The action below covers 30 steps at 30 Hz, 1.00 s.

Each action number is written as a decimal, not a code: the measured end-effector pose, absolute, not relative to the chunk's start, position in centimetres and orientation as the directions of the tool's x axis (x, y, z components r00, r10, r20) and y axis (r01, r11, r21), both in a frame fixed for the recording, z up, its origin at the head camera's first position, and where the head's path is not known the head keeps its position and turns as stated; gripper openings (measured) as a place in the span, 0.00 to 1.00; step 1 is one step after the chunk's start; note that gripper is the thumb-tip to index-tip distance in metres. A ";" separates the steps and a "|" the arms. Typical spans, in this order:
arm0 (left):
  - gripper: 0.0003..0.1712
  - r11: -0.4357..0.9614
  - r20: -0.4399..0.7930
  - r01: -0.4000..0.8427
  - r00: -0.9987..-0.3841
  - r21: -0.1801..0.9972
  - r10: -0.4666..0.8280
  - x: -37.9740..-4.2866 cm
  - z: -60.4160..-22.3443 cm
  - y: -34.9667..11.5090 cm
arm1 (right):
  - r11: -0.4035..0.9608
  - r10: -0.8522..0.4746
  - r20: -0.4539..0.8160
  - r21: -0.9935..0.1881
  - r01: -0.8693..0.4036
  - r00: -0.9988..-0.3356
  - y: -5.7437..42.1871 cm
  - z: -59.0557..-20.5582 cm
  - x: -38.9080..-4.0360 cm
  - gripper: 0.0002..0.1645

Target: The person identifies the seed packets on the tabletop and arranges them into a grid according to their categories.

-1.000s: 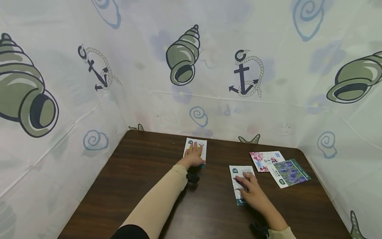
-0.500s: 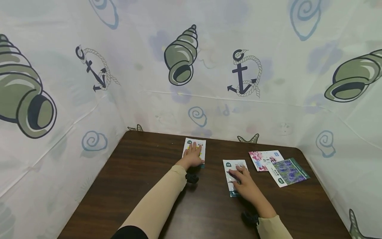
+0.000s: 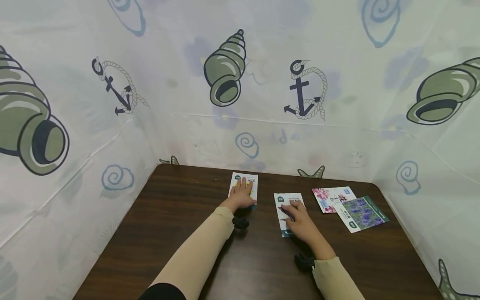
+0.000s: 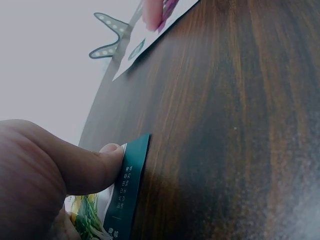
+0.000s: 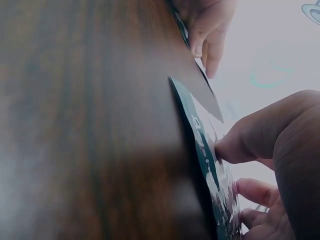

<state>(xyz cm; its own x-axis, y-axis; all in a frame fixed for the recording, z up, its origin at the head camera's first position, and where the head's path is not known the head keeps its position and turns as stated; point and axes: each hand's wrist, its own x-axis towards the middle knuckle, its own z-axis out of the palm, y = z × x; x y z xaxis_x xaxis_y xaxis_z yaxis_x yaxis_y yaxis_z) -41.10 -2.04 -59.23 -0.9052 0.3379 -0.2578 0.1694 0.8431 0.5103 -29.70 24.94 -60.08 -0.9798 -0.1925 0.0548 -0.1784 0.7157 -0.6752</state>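
Near the back edge of the table, my left hand [image 3: 241, 196] rests with spread fingers on a white and green seed packet [image 3: 253, 178]. Its thumb lies along the packet's printed green end [image 4: 131, 175] in the left wrist view. To the right, my right hand [image 3: 301, 223] touches a second seed packet [image 3: 279, 201] from above, thumb and fingertips on its face. That packet lies nearly flat in the right wrist view, its glossy surface [image 5: 202, 145] slightly wrinkled. Part of each packet is hidden under the hand.
Two more packets lie at the back right: a pink-flowered one [image 3: 327, 201] and a purple-flowered one [image 3: 363, 213] overlapping its corner. The dark wooden table [image 3: 161, 233] meets a white printed cloth [image 3: 180, 137] at its back and sides.
My right hand has slid its seed packet away from me and leftward, closer to the left packet. The left hand stays on its packet; the head view has shifted slightly.
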 end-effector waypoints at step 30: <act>0.53 0.836 -0.240 0.169 -0.911 0.522 0.335 -41.0 -59.5 -2.0 | 0.708 -0.171 0.101 -0.679 -0.194 -0.980 21.9 -59.8 -35.8 0.28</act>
<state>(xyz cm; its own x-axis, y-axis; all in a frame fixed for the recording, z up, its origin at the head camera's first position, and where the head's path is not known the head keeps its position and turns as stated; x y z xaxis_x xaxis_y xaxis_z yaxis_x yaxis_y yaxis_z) -40.99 -1.98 -59.47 -0.9111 0.3348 -0.2404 0.1694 0.8359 0.5220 -35.76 21.94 -59.80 -0.9801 -0.1713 0.1007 -0.1936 0.7085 -0.6786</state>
